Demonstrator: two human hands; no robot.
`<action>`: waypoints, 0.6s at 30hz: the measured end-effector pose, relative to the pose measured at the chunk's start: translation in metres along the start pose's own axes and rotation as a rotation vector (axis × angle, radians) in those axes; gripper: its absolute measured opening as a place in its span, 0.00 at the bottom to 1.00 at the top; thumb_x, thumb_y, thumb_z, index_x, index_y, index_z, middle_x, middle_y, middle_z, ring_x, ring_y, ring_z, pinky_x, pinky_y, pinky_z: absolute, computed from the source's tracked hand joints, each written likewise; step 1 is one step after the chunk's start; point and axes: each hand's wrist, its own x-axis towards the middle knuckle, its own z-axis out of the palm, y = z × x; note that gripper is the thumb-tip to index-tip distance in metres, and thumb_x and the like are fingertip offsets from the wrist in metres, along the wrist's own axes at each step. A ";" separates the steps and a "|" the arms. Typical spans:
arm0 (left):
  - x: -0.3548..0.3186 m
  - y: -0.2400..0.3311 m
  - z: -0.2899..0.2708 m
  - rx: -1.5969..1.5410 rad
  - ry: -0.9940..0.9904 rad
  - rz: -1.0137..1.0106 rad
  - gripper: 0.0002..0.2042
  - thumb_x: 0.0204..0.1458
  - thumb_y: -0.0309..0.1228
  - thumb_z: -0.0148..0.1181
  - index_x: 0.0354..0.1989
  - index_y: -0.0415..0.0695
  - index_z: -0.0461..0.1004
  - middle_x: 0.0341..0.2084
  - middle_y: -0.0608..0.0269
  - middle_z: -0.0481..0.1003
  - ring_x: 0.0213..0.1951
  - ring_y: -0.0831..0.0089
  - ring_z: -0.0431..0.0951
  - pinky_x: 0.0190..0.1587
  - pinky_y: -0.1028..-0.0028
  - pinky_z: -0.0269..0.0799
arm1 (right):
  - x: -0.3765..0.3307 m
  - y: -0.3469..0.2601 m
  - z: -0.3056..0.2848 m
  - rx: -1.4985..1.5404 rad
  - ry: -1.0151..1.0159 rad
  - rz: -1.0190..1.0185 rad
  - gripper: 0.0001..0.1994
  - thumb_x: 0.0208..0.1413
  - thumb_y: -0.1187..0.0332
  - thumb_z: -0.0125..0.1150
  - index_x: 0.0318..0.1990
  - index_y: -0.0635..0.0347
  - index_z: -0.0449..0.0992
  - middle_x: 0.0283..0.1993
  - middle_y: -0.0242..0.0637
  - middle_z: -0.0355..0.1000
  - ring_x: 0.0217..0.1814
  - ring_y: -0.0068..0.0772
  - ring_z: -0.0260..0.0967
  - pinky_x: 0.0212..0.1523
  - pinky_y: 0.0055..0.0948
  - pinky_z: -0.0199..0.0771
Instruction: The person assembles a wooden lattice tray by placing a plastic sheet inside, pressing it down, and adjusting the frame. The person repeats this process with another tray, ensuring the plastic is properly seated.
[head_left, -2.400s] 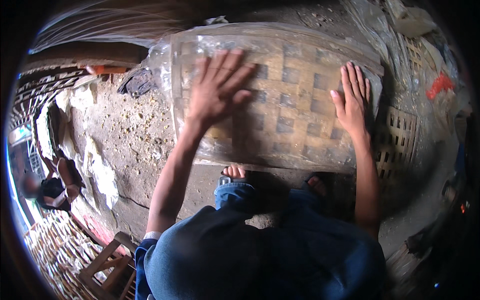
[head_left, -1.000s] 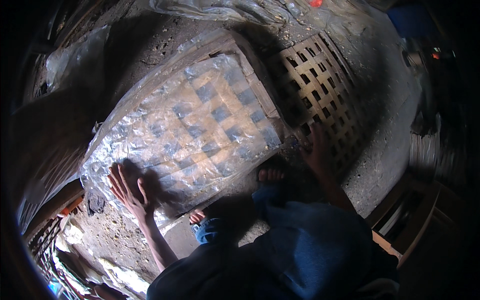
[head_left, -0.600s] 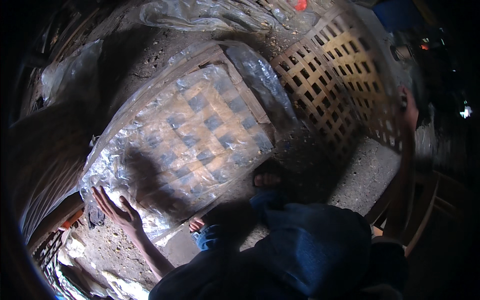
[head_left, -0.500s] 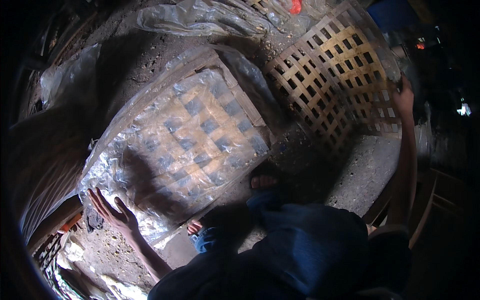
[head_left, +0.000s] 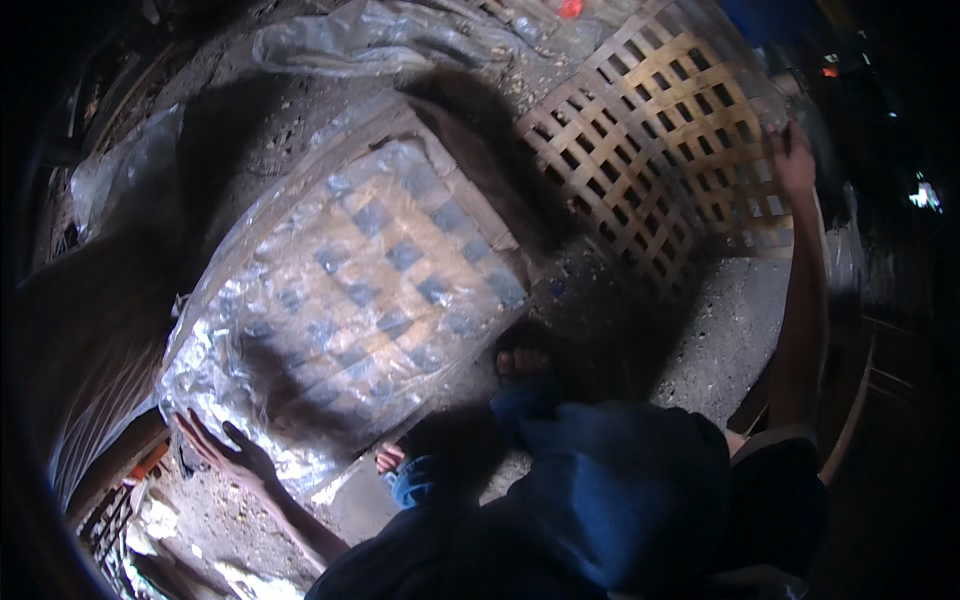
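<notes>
A slatted wooden lattice crate (head_left: pixel 612 180) stands tilted at the upper right, with a woven pattern of square holes. My right hand (head_left: pixel 795 165) is closed on its right-hand edge, arm stretched far out. In the middle lies a low wooden frame (head_left: pixel 470 195) with a woven-strip base, covered by clear crumpled plastic sheeting (head_left: pixel 215 370). By the near left corner of that sheeting hovers my left hand (head_left: pixel 235 455), fingers stretched and apart, holding nothing. Whether it touches the plastic I cannot tell.
My bare feet (head_left: pixel 523 361) stand along the frame's near side on a gritty floor (head_left: pixel 725 315). More plastic sheeting (head_left: pixel 385 38) lies at the back. A dark draped sheet (head_left: pixel 95 320) hangs at the left. Wooden boards (head_left: pixel 855 400) stand at the lower right.
My left hand has dropped slightly toward me, still spread. My right hand has moved a little farther away, keeping hold of the crate's edge. The whole view has shifted slightly.
</notes>
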 end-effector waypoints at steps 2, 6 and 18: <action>0.000 0.003 -0.003 0.030 -0.026 -0.007 0.28 0.72 0.49 0.40 0.73 0.44 0.62 0.74 0.47 0.57 0.74 0.49 0.58 0.72 0.48 0.55 | 0.017 0.005 -0.008 -0.048 0.012 -0.023 0.38 0.65 0.40 0.54 0.72 0.59 0.63 0.67 0.60 0.68 0.71 0.61 0.63 0.70 0.46 0.62; 0.007 0.005 -0.007 0.013 0.000 0.054 0.29 0.72 0.49 0.39 0.73 0.43 0.63 0.73 0.47 0.59 0.73 0.48 0.59 0.72 0.49 0.56 | 0.024 0.009 -0.007 -0.085 -0.033 0.015 0.36 0.65 0.44 0.55 0.72 0.58 0.62 0.67 0.59 0.68 0.70 0.61 0.64 0.68 0.46 0.64; -0.010 -0.009 -0.008 0.004 0.002 -0.031 0.26 0.71 0.44 0.45 0.73 0.43 0.62 0.74 0.46 0.57 0.73 0.47 0.58 0.72 0.47 0.55 | 0.039 0.028 0.001 -0.061 -0.059 0.071 0.28 0.68 0.45 0.49 0.71 0.44 0.66 0.58 0.55 0.76 0.64 0.61 0.70 0.62 0.47 0.70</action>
